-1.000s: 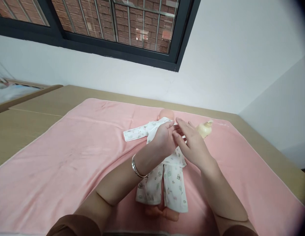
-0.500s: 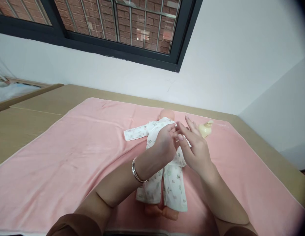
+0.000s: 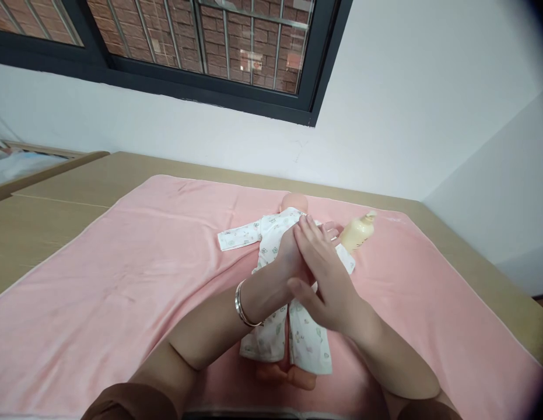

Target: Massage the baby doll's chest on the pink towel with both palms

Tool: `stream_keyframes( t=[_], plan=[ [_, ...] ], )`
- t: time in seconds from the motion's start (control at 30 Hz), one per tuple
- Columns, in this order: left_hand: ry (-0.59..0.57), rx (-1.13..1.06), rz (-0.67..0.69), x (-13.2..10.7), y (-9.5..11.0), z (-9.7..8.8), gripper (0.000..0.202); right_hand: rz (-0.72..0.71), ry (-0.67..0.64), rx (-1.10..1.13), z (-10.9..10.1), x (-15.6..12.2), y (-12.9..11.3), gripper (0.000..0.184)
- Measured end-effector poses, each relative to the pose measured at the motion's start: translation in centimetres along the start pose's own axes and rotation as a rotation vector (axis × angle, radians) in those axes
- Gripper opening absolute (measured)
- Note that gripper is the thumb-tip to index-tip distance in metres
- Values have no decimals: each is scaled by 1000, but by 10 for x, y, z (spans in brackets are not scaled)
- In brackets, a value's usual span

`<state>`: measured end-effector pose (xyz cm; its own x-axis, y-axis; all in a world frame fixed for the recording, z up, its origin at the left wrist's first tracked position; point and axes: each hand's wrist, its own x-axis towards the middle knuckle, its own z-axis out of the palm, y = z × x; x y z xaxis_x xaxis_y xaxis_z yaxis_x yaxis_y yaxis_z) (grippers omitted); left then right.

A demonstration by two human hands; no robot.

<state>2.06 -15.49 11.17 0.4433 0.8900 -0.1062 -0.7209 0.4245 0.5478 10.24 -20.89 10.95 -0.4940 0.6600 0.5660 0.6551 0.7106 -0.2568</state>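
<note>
My left hand is palm up with its fingers stretched out, above the middle of a baby doll. Across its palm lies my right hand, flat, with its fingers together and its thumb apart. The two palms touch; whether anything is between them is hidden. Beneath them the baby doll lies on its back in white printed clothes, head away from me and feet towards me. A pale yellow pump bottle lies tilted beside the doll's sleeve on the right.
A pink blanket covers much of the wooden surface. Behind it is a white wall with a dark-framed, barred window. At the far left is a raised wooden edge.
My right hand has moved down and left onto my left palm; before, the hands faced each other with fingertips close. More of the bottle and the doll's right-side sleeve now shows.
</note>
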Motion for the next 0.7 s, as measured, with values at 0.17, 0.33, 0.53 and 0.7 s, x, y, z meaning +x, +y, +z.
stream_keyframes(
  t=[0.17, 0.33, 0.53, 0.7],
  plan=[
    [-21, 67, 14, -11, -10, 1, 53, -66, 5, 46, -1, -1, -5, 78],
    [-173, 28, -120, -28, 9, 26, 59, 41, 93, -58, -2, 8, 19, 76],
    [-174, -30, -152, -39, 48, 23, 65, -17, 122, -104, 11, 3, 3, 76],
    [-213, -8, -143, -40, 42, 16, 61, -134, 86, -44, 14, -12, -23, 81]
  ],
)
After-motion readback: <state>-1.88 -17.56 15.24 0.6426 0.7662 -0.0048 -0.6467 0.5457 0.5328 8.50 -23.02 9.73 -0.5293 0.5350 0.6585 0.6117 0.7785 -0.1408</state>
